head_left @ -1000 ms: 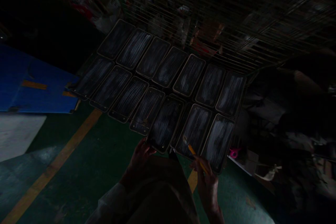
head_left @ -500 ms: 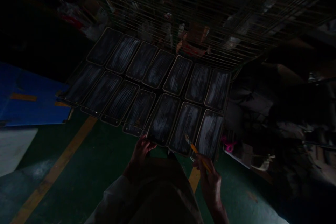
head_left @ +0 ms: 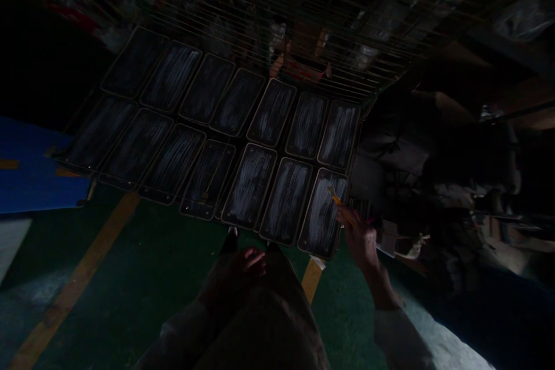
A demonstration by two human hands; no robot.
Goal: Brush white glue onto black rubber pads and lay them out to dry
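Observation:
My right hand (head_left: 359, 237) is closed around the yellow handle of a paintbrush (head_left: 342, 208). The brush's tip is over the rightmost front panel (head_left: 323, 222), a dark rectangle with rounded corners and whitish streaks; touching or just above, I cannot tell. Similar streaked dark panels (head_left: 249, 185) lie in two rows on a wire rack. My left hand (head_left: 251, 260) is in front of my body, below the front row and apart from it. Its fingers look loosely bent, with nothing visible in them, though the picture is dim.
Behind the panels rises a wire grid (head_left: 338, 63) with boxes and plastic-wrapped things beyond it. A blue board (head_left: 43, 185) stands at the left. The green floor (head_left: 117, 277) carries a yellow stripe (head_left: 78, 277). Dark clutter (head_left: 399, 167) fills the right side.
My left hand has come away from the front edge of the panels toward my body. My right hand has moved the paintbrush up and right, onto the rightmost front panel. The view has shifted.

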